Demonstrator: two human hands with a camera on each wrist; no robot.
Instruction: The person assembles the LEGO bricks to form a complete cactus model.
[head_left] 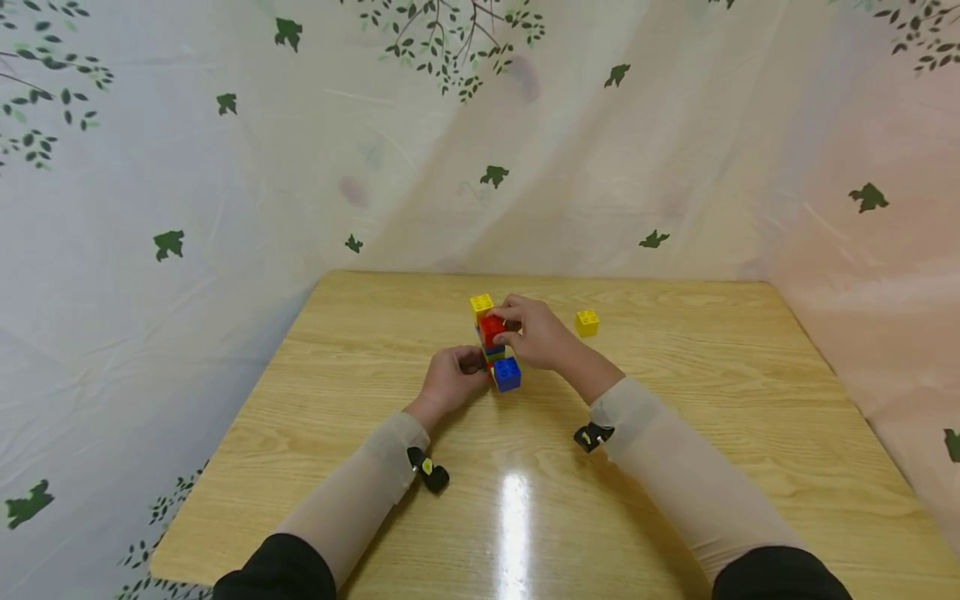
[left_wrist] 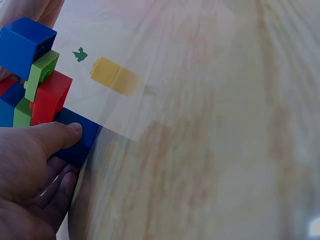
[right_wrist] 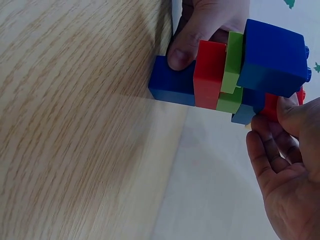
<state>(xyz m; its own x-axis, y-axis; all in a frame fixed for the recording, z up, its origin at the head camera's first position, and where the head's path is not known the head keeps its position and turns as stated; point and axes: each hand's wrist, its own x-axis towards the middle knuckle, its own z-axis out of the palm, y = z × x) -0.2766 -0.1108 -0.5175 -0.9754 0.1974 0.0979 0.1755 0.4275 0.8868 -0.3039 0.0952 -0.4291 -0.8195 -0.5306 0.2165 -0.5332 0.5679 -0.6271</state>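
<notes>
A small tower of toy building bricks stands on the table between both hands. My left hand (head_left: 452,382) grips its bottom blue brick (left_wrist: 80,137), the thumb lying along that brick's side. Above the base come a red brick (right_wrist: 209,74) and thin green bricks (right_wrist: 233,62). A blue brick (head_left: 507,374) juts out from the tower on the near side. High on the tower, my right hand (head_left: 538,335) pinches a red brick (head_left: 492,331) between thumb and fingers. A yellow brick (head_left: 482,306) shows just behind that red one.
A loose yellow brick (head_left: 587,323) sits on the wooden table (head_left: 675,350), right of the tower beyond my right forearm. Behind the table's far edge hangs a pale curtain (head_left: 570,208) with leaf and bird prints.
</notes>
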